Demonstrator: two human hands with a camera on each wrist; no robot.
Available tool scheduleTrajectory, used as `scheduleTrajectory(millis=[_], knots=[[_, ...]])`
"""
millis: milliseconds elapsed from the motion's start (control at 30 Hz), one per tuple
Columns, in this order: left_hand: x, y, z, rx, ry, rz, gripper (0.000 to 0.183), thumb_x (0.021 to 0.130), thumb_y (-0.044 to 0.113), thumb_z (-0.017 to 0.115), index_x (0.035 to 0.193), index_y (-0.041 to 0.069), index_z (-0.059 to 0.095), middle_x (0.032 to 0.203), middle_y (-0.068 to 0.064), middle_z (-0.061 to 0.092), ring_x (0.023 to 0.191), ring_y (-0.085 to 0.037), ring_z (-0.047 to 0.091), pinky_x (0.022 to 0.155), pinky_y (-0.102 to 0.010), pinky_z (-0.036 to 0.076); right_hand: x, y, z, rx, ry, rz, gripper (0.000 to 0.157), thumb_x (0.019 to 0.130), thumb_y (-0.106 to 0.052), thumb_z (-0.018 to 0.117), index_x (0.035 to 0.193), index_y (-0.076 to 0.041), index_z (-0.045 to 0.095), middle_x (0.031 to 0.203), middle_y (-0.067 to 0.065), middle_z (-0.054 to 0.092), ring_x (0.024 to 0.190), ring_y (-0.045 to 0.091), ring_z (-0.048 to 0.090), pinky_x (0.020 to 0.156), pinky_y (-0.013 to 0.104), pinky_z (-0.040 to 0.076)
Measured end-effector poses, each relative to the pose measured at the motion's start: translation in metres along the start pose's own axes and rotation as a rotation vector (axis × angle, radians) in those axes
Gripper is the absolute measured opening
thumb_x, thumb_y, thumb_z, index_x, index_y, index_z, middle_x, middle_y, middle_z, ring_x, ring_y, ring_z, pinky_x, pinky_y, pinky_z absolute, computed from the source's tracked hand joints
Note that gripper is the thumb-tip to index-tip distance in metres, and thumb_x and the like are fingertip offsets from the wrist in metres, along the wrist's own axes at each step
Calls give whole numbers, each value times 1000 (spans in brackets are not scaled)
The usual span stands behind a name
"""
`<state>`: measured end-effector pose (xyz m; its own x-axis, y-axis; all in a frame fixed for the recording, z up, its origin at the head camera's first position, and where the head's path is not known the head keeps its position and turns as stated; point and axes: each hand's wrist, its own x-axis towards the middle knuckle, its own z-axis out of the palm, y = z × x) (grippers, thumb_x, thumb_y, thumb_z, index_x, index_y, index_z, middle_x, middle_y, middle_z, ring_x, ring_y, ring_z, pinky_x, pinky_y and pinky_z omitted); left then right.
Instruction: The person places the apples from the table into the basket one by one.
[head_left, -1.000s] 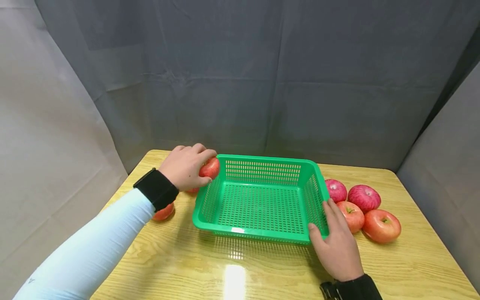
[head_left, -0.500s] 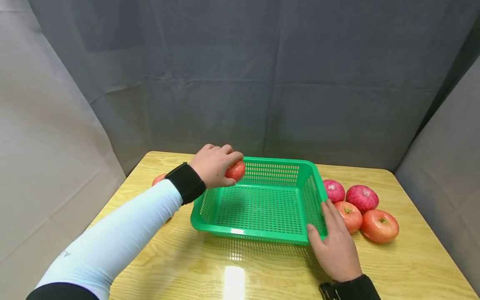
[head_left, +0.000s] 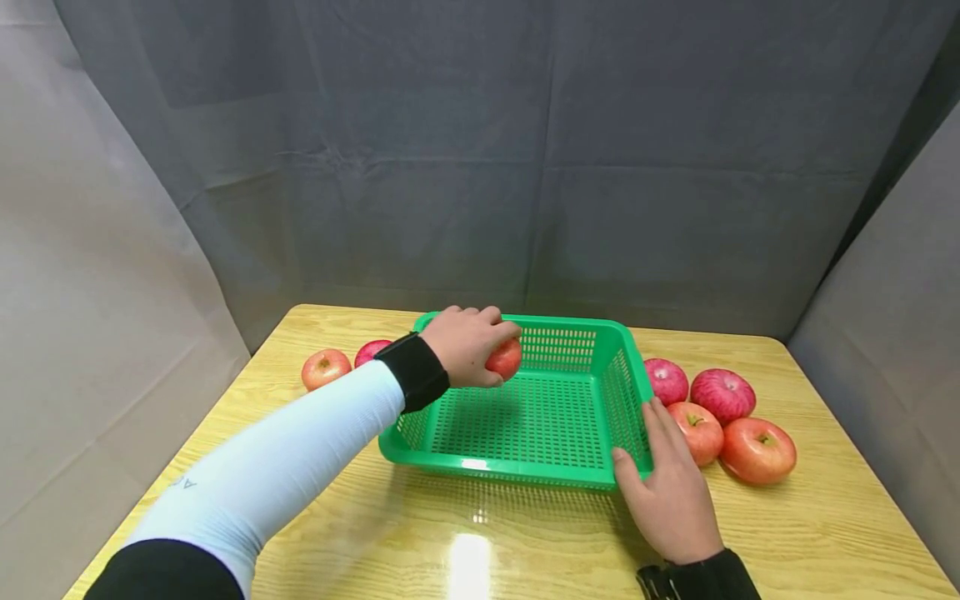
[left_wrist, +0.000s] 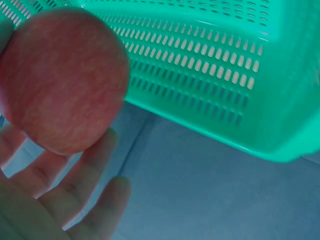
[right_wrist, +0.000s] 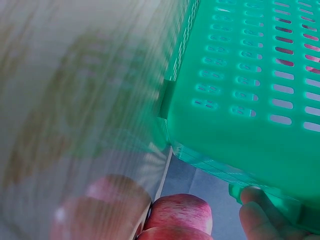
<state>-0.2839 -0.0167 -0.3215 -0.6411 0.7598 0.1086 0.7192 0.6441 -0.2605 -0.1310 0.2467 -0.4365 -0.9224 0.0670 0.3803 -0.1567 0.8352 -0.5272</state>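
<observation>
My left hand (head_left: 471, 346) holds a red apple (head_left: 505, 358) over the left part of a green plastic basket (head_left: 525, 475). In the left wrist view the apple (left_wrist: 65, 82) sits between thumb and fingers, with the basket's slotted wall (left_wrist: 200, 55) behind it. Nothing else lies inside the basket. My right hand (head_left: 671, 492) rests at the basket's near right corner, its thumb on the near rim and its fingers along the right side. From the right wrist, fingertips (right_wrist: 255, 195) show at the basket's rim.
Right of the basket sit two deep-pink apples (head_left: 723, 396) and two lighter red apples (head_left: 759, 450), close together. On the left are a light red apple (head_left: 326, 368) and a pink one (head_left: 371, 352), partly behind the left arm. A grey cloth (head_left: 420, 167) hangs behind the wooden table (head_left: 555, 550).
My left hand has carried the apple rightward from the basket's left rim to over its inside. The apples on the left have come into view. My right hand has stayed at the corner.
</observation>
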Motion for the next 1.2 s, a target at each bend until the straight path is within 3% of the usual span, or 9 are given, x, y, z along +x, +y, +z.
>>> scheduleTrajectory(millis=[300,700,1200], knots=[[18,17,11,-58,-23,49,56,76,47,69,125,25,53,104,1,53,77,-14,51,62,-31,49,-2,-2,6,16,8,0,69,94,-36,55,148,-4,26,152,14,23,130,35,29,92,67,37],[32,25,28,-23,-33,55,58,75,50,70,125,26,53,103,3,51,76,-14,49,62,-31,48,1,-8,12,26,13,-27,69,94,-36,55,148,-4,27,152,13,24,131,33,28,93,66,37],[63,47,42,-29,-71,88,61,74,56,72,124,28,53,105,4,52,74,-13,50,60,-29,48,0,-7,11,29,13,-39,68,94,-36,56,147,-3,28,152,14,25,130,33,29,92,65,39]])
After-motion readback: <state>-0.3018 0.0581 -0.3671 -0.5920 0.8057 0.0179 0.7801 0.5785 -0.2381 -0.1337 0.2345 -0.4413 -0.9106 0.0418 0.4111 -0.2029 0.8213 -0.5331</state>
